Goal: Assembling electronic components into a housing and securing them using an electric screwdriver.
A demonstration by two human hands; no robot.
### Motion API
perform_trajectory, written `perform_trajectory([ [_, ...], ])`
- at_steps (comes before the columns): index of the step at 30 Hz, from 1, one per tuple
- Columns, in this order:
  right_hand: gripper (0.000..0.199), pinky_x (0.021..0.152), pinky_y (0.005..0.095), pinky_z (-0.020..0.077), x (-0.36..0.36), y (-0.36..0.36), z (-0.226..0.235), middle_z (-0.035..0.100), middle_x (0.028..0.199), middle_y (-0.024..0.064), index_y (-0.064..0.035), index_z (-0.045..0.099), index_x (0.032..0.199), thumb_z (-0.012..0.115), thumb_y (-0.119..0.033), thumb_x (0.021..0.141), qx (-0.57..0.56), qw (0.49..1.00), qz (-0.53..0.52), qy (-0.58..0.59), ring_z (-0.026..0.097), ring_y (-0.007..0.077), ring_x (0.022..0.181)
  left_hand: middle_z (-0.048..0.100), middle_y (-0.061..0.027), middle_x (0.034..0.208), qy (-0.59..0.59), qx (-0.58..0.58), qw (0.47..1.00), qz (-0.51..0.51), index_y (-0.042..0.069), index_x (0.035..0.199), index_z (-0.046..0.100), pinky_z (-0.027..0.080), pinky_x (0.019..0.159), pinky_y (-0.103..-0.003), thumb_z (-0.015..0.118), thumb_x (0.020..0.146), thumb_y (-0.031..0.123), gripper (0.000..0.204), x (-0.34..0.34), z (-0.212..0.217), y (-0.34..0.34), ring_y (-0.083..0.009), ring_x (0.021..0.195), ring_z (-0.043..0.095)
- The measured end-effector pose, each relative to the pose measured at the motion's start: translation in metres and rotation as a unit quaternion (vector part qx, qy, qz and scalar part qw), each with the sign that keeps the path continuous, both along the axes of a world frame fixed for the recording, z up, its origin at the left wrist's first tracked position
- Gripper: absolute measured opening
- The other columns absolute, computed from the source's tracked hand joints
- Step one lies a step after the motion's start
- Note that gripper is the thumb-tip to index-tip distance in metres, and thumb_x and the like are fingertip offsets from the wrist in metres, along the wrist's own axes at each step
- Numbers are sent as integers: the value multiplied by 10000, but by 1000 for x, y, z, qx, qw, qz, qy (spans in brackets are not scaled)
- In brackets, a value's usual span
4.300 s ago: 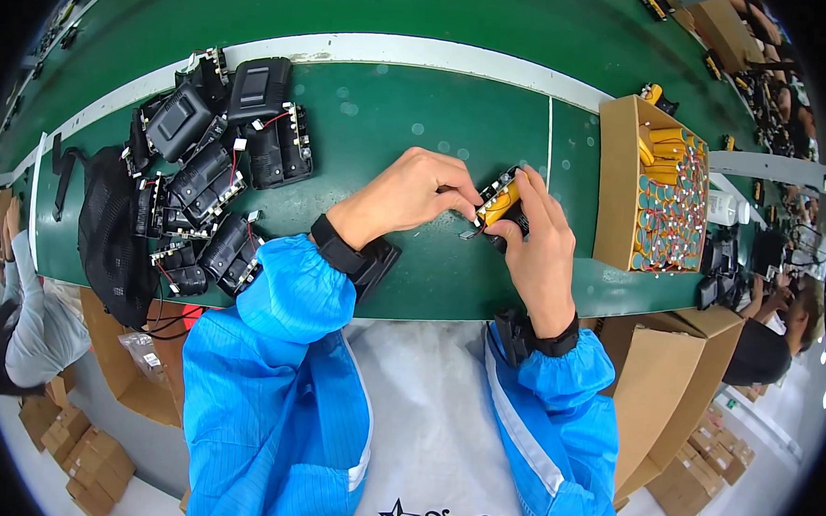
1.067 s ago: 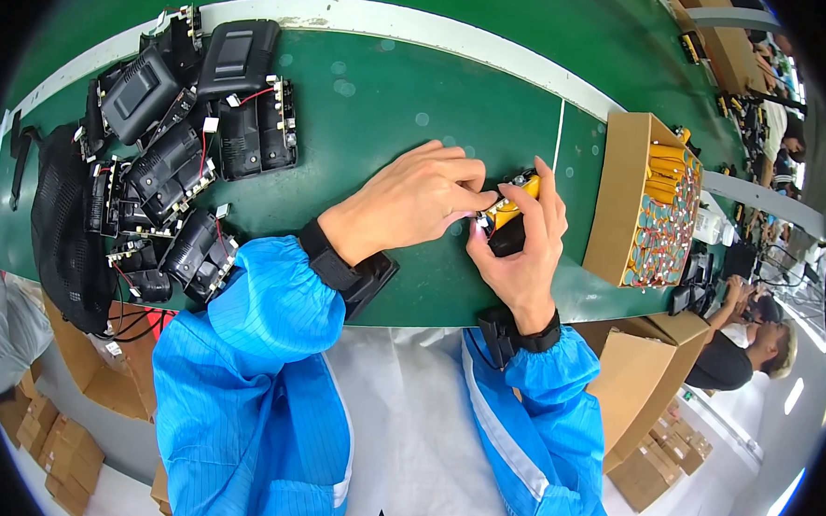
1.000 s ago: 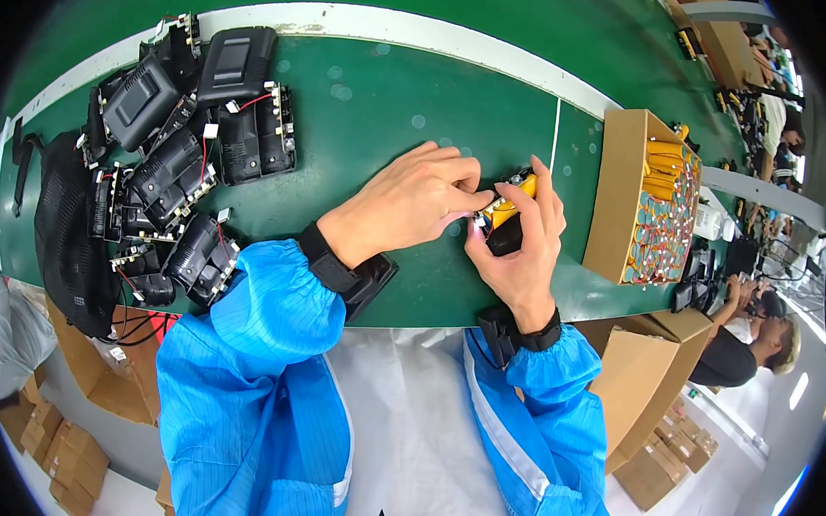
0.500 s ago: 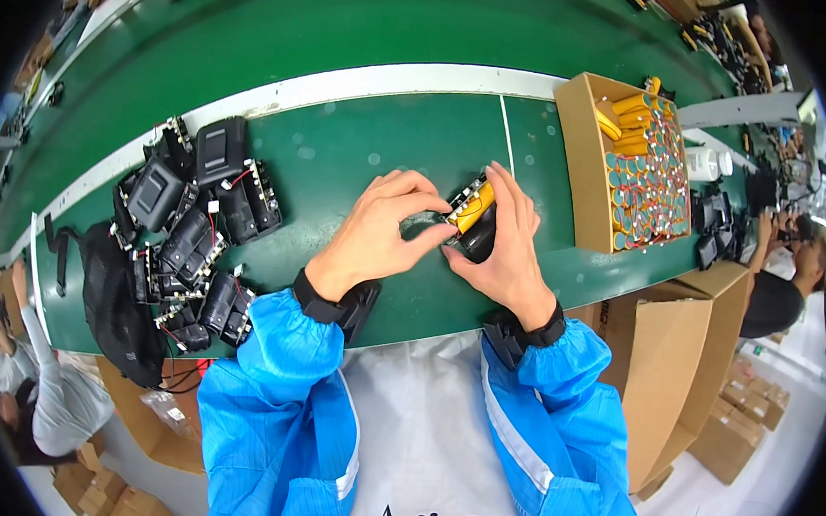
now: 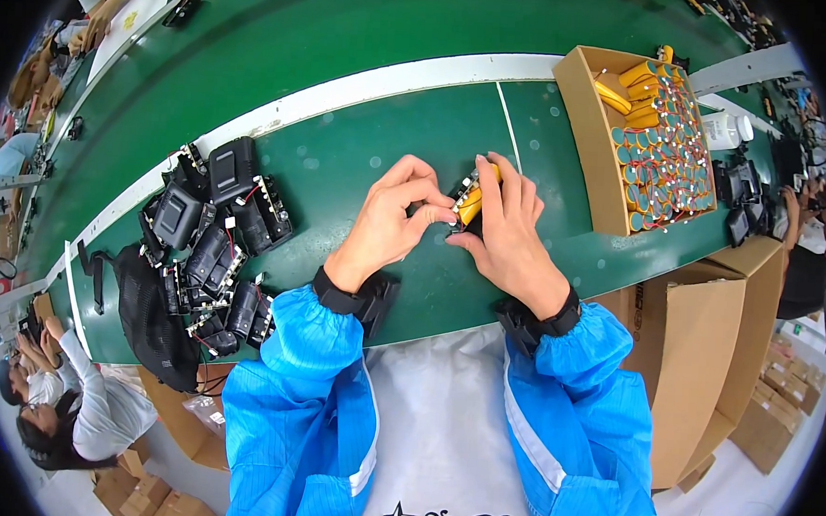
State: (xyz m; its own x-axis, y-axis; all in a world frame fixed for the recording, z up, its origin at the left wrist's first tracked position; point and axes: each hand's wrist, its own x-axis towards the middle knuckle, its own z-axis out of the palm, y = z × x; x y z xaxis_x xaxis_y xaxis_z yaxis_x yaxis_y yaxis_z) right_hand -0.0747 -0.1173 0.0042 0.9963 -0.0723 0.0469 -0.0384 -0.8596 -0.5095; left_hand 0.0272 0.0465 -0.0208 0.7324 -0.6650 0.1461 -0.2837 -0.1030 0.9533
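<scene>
My right hand [image 5: 518,240] is closed round a small black plastic housing with a circuit board along its edge. A yellow cylindrical battery [image 5: 471,208] lies in that housing; my fingers reach over its far end and my thumb is at the near side. From the left, my left hand [image 5: 389,217] brings thumb and forefinger together in a pinch at the board's edge. What sits between those fingertips is too small to make out. Much of the housing is hidden by my right hand.
Several black housings with boards and wires [image 5: 213,238] are heaped at left beside a black mesh bag [image 5: 153,314]. At right stands a cardboard box [image 5: 583,141] of yellow batteries, with a white bottle [image 5: 726,131] behind. A larger open carton [image 5: 697,366] is below the green table's edge [image 5: 409,337].
The whole view has shifted slightly. My right fingers have moved further over the battery, covering more of the housing. My left fingertips have closed into a pinch at the board's edge.
</scene>
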Motion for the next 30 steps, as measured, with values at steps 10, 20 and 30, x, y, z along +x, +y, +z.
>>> perform_trajectory([
  [10, 753, 1032, 448, 362, 2, -14, 4, 469, 1386, 166, -65, 447, 1423, 802, -180, 769, 164, 984, -7, -62, 429, 344, 1231, 618, -69, 966, 34, 62, 997, -34, 11, 880, 706, 497, 709, -321, 793, 772, 54, 145, 4, 7, 2, -205, 795, 612],
  [20, 457, 1018, 406, 380, 13, 1, 3, 566, 1278, 130, -96, 595, 1303, 695, -204, 870, 105, 991, -80, -33, 460, 310, 1162, 646, -29, 978, -82, 69, 994, -24, 78, 873, 708, 387, 912, -367, 811, 740, 119, 173, -7, 6, 14, -228, 955, 581],
  [30, 492, 1046, 435, 338, 15, 4, 3, 512, 1307, 150, -98, 560, 1332, 656, -204, 861, 57, 995, -76, 9, 412, 338, 1187, 640, 3, 933, -143, 40, 989, 16, 95, 829, 703, 395, 799, -345, 806, 693, 84, 171, -10, -10, 8, -198, 872, 575],
])
